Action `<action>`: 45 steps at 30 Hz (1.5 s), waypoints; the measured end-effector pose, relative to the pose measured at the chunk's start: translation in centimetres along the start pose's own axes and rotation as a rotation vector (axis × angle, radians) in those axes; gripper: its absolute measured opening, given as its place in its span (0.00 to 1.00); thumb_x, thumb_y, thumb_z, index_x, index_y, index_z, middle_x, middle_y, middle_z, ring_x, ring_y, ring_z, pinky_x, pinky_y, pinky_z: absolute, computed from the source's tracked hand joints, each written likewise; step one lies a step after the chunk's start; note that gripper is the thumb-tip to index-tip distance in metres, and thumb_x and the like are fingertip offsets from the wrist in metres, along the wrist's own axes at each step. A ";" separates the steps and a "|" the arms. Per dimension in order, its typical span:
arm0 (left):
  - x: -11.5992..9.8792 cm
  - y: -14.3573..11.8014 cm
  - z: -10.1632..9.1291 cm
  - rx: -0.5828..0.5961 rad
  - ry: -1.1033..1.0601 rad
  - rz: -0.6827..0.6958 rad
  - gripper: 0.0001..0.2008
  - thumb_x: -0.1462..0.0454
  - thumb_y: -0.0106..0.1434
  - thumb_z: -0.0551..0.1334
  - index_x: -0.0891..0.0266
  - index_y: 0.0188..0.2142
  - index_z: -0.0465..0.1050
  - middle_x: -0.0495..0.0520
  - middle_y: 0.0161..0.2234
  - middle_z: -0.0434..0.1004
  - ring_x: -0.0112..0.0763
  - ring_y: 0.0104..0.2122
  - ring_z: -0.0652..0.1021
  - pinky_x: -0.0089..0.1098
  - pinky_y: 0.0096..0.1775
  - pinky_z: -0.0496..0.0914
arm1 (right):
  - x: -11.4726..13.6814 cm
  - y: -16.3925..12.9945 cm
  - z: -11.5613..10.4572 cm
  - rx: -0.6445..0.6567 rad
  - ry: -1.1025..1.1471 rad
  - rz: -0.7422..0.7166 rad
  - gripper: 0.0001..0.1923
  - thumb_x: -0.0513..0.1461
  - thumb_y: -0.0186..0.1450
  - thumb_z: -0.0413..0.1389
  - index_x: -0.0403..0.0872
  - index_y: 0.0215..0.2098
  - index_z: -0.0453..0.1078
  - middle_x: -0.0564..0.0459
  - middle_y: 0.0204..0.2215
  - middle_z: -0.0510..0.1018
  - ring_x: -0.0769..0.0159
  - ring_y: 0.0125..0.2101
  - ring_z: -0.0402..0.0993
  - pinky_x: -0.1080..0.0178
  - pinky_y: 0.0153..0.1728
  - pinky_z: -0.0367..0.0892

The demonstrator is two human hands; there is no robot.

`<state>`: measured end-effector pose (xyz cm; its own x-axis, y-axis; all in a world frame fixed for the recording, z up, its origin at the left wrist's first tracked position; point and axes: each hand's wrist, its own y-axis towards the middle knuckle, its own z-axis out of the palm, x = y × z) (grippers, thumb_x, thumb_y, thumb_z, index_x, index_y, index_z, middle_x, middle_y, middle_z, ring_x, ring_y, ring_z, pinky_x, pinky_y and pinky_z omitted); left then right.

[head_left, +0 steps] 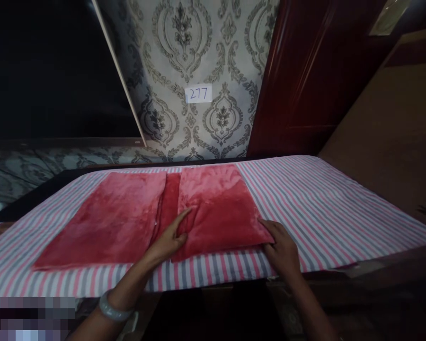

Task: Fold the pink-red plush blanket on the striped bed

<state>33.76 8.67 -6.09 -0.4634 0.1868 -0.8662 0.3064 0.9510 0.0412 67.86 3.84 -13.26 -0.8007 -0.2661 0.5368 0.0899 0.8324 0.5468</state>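
In the head view, the red plush cloth point(223, 227) spans the left and centre of the frame, folded inward from both sides. It looks soft, limp and light, perhaps slippery in its nap; corners and folded edges seem the best holds. The right hand point(282, 244) pinches its lower-right corner. The left hand point(170, 239) spreads finger and thumb on the inner edge; whether it grips underneath, I cannot tell. Count: one plush cloth, two folded panels, one striped sheet point(291, 189), one numbered card point(199, 93), one bracelet point(114, 308).
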 end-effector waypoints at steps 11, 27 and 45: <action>-0.8 0.1 0.3 -0.160 -0.413 -0.188 0.43 0.48 0.54 0.68 0.57 0.67 0.60 0.58 0.63 0.70 0.50 0.61 0.72 0.45 0.58 0.70 | 2.3 5.1 -3.9 0.156 0.037 -0.152 0.26 0.49 0.72 0.47 0.51 0.65 0.65 0.45 0.62 0.70 0.55 0.63 0.64 0.48 0.63 0.60; 0.2 -0.7 0.9 -0.120 -0.501 -0.158 0.46 0.49 0.55 0.68 0.56 0.69 0.54 0.57 0.68 0.61 0.49 0.62 0.69 0.42 0.58 0.71 | 4.6 8.8 2.3 0.599 -0.377 -0.173 0.32 0.53 0.71 0.46 0.50 0.68 0.60 0.40 0.68 0.60 0.43 0.68 0.54 0.39 0.63 0.53; 2.5 -2.0 3.4 -0.235 -0.004 0.086 0.39 0.67 0.57 0.62 0.59 0.68 0.57 0.61 0.67 0.62 0.45 0.67 0.62 0.51 0.68 0.53 | 6.5 11.2 8.9 0.499 -0.497 -0.235 0.33 0.52 0.72 0.47 0.55 0.72 0.51 0.48 0.73 0.49 0.46 0.71 0.43 0.37 0.65 0.46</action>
<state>34.79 6.45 -10.01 -0.4404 0.2694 -0.8564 0.1432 0.9628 0.2293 58.41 15.82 -9.37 -0.9500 -0.3114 0.0226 -0.3017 0.9341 0.1908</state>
